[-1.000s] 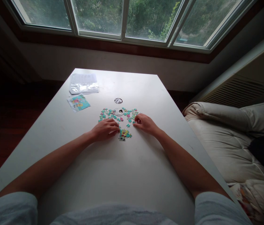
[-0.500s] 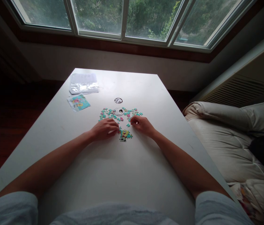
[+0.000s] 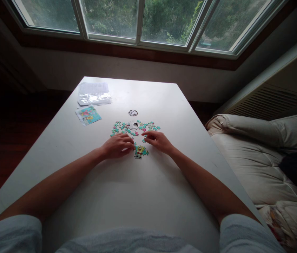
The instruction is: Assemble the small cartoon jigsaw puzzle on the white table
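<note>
Several small teal and pink puzzle pieces [image 3: 123,127] lie scattered on the white table [image 3: 127,196]. A small joined cluster of pieces with a yellow figure [image 3: 140,151] sits just in front of them. My left hand [image 3: 118,146] rests on the table with its fingers curled, its tips touching the cluster's left edge. My right hand [image 3: 157,140] reaches over the loose pieces with its fingers stretched towards the left, just above the cluster. Whether it pinches a piece is hidden.
A picture card [image 3: 88,115] and a clear plastic bag [image 3: 94,94] lie at the table's far left. A round cable hole [image 3: 133,112] and a white ring [image 3: 133,125] sit mid-table. A cream sofa [image 3: 259,165] stands along the right; windows face me.
My right hand has slid leftwards across the loose pieces, towards the joined cluster. My left hand has stayed put.
</note>
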Demonstrator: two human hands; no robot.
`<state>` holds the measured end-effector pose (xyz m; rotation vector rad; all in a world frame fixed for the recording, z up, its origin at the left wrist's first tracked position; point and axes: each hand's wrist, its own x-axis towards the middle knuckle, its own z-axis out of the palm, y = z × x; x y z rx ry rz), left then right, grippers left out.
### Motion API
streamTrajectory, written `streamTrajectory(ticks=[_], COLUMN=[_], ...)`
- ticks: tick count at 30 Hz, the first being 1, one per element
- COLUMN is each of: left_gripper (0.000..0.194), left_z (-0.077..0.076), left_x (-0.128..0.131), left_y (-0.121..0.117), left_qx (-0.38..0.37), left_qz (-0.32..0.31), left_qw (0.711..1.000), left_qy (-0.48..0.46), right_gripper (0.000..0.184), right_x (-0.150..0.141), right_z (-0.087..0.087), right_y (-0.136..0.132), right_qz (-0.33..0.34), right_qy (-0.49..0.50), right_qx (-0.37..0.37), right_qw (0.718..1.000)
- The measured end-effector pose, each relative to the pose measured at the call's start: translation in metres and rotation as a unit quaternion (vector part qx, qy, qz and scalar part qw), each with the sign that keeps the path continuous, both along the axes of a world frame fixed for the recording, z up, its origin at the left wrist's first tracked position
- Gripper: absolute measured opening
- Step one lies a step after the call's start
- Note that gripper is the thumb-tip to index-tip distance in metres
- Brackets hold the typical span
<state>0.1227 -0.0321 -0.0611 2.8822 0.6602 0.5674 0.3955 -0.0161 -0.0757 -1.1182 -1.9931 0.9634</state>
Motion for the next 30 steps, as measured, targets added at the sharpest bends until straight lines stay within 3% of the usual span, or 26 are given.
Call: streamTrajectory(ticks=[6,12,18,24,30], left_gripper=[0.021,0.033,0.044,0.045,0.045], left_z=[0.005,0.004,-0.003,0.001,-0.001], left_x=[0.013,0.021,0.026,0.025,0.025], left_y=[-0.017,-0.031,-0.036,-0.034,-0.033], left_qx=[0.004,-0.024,-0.011,0.01,0.011], left_qz=[-0.033,-0.054,-0.068,-0.055,-0.054], left_qw=[0.998,0.996,0.995,0.994,0.994], left_qy=[0.059,0.064,0.073,0.089,0.092], right_gripper=[0.022,0.022,0.021,0.023,0.016], right_x=[-0.002,-0.003,0.002,0.001,-0.002], right_z=[-0.007,-0.011,-0.012,-0.013,-0.012], right_y=[0.003,0.003,0.006,0.008,0.004], right_qz=[-0.005,-0.025,-0.03,-0.01,-0.02], right_qy=[0.101,0.193,0.12,0.114,0.005], right_qx=[-0.098,-0.177,-0.109,-0.103,-0.032], right_qw=[0.99,0.965,0.986,0.988,0.999])
